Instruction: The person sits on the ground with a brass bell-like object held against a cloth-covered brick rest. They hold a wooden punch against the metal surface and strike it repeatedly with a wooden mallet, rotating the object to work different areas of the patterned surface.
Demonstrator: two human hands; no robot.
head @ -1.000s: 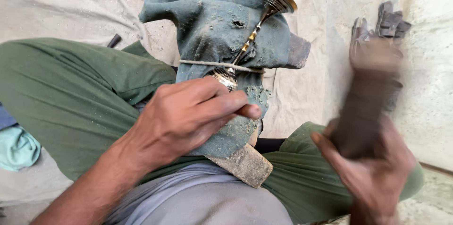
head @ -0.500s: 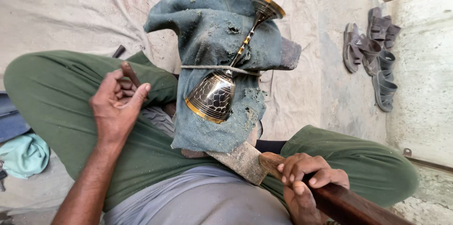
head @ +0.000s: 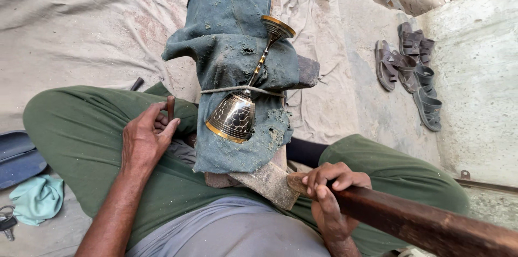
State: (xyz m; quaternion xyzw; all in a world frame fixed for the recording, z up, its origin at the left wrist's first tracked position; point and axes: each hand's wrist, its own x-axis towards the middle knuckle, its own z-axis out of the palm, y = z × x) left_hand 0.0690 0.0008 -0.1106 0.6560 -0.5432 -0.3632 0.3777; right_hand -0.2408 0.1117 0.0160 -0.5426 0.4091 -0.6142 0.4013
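- A brass goblet (head: 237,111) is seen lying on a dusty blue cloth (head: 232,57) draped over a wooden block (head: 264,181), with its bowl toward the person and its foot pointing away.
- The goblet is bound to the cloth-covered block by a thin cord (head: 216,90) passed across its stem just above the bowl.
- The left hand (head: 143,138) is held just beside the goblet, on the left of its bowl and not touching it; it rests on the green trouser leg (head: 70,127).
- The fingers of the left hand are curled shut around a small dark tool (head: 171,107), whose tip stands up above the fingers.
- The right hand (head: 329,192) is placed below and to the right of the goblet, near the block's lower corner and apart from the bowl.
- The right hand is closed around a long brown wooden stick (head: 421,222).
- Several sandals (head: 410,71) are seen well to the right of the goblet, on the floor.
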